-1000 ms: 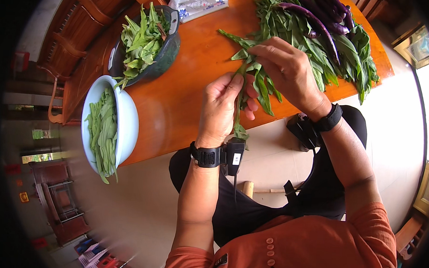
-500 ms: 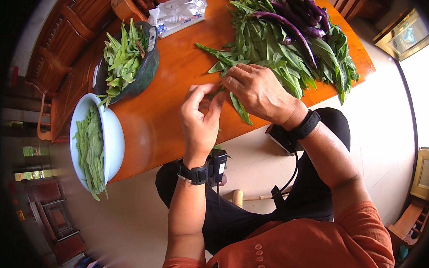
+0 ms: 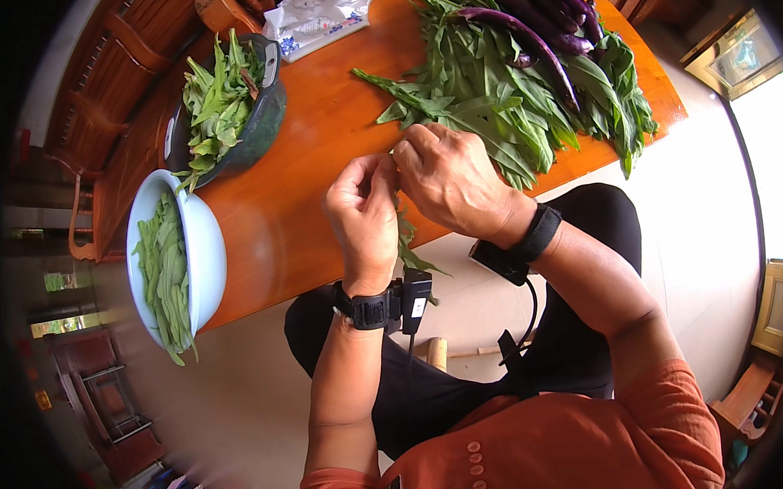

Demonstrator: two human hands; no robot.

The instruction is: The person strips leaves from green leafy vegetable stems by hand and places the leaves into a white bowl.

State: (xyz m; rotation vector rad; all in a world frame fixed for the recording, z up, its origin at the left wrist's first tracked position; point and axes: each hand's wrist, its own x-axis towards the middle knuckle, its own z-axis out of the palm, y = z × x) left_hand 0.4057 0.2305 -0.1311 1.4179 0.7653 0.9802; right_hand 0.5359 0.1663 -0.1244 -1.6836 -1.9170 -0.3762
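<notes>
My left hand [image 3: 363, 210] and my right hand [image 3: 457, 177] meet above the near edge of the wooden table, fingers pinched together. Between them is a leafy green sprig [image 3: 406, 241]; its leaves hang down below the fingers, while the gripped part is mostly hidden. Just beyond my right hand lies a pile of leafy green stems [image 3: 489, 105], with several purple eggplants [image 3: 540, 46] on top. To the left, a light blue bowl [image 3: 209, 258] holds picked greens [image 3: 165, 274]. Behind it, a dark basin [image 3: 270, 121] contains more greens [image 3: 218, 106], looser and rougher.
A white tissue pack [image 3: 318, 18] lies at the back of the table [image 3: 298, 188]. Wooden chairs [image 3: 110, 84] stand along the left. Black devices are strapped to both wrists, and a cable [image 3: 532, 316] hangs from the right one. My knees sit under the table's near edge.
Both hands have come closer together, the right one moving slightly down and left. The sprig's leaves now dangle below the hands instead of lying beneath my right hand.
</notes>
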